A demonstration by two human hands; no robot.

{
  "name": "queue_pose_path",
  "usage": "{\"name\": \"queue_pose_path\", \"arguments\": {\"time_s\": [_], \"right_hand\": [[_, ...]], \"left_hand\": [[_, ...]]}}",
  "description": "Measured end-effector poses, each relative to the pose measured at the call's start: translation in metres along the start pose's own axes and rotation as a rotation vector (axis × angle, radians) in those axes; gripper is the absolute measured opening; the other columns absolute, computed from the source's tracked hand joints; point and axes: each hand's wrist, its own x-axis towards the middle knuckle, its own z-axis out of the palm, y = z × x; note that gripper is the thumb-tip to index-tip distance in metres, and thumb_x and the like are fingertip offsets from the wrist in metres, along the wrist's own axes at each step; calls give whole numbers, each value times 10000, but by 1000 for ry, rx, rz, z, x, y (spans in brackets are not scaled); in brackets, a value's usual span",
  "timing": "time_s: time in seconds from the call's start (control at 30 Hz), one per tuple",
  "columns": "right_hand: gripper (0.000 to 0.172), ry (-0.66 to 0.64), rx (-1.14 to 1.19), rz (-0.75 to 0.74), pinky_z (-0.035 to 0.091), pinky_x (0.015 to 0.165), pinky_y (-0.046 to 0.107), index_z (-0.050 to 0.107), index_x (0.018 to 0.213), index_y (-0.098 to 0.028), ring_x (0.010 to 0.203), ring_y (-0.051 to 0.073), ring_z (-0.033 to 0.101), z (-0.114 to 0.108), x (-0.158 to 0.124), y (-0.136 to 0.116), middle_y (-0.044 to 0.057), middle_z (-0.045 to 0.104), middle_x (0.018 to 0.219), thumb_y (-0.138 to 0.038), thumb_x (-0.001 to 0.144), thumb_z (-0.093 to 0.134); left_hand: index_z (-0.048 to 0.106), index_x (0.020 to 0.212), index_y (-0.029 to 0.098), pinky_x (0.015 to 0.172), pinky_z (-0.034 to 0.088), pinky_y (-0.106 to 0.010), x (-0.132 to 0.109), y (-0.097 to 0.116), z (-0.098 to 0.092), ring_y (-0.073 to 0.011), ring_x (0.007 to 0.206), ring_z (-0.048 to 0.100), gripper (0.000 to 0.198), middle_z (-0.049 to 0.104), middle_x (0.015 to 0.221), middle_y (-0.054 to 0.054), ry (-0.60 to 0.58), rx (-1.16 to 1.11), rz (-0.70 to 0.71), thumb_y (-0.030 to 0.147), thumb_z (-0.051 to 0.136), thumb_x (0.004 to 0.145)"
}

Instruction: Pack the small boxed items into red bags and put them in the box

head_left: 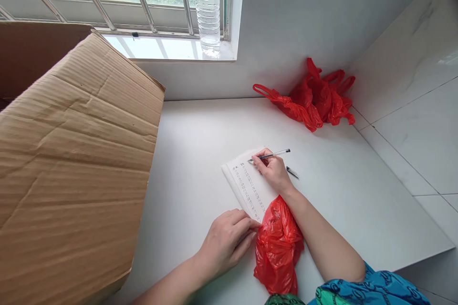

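Observation:
A black-capped clear gel pen (275, 154) is held in my right hand (272, 170), its tip on the upper part of a white notepad (250, 186). Columns of small handwritten marks run down the sheet. Just right of that hand lies a pen cap (292, 172). My left hand (231, 238) is closed at the notepad's lower edge, with finger and thumb at the side of a red plastic bag (278, 248). This bag covers the bottom of the notepad and lies between my forearms; its contents are hidden.
A large open cardboard box (78, 167) takes up the left side. More crumpled red plastic bags (315, 100) lie against the back wall on the white table (193, 152). On the sill of the barred window stands a clear water bottle (207, 9). Tiled wall (411, 105) borders the right.

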Motion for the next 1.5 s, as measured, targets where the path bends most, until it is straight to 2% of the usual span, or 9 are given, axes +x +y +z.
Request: {"name": "queue_pose_path", "arguments": {"time_s": [1.5], "right_hand": [[250, 1, -32, -30, 441, 583, 257, 596, 813, -234, 576, 147, 579, -3, -1, -3, -22, 631, 661, -463, 911, 579]], "left_hand": [[617, 1081, 237, 690, 437, -266, 1, 1, -2, -170, 817, 614, 201, 676, 948, -35, 23, -1, 20, 175, 468, 961]]}}
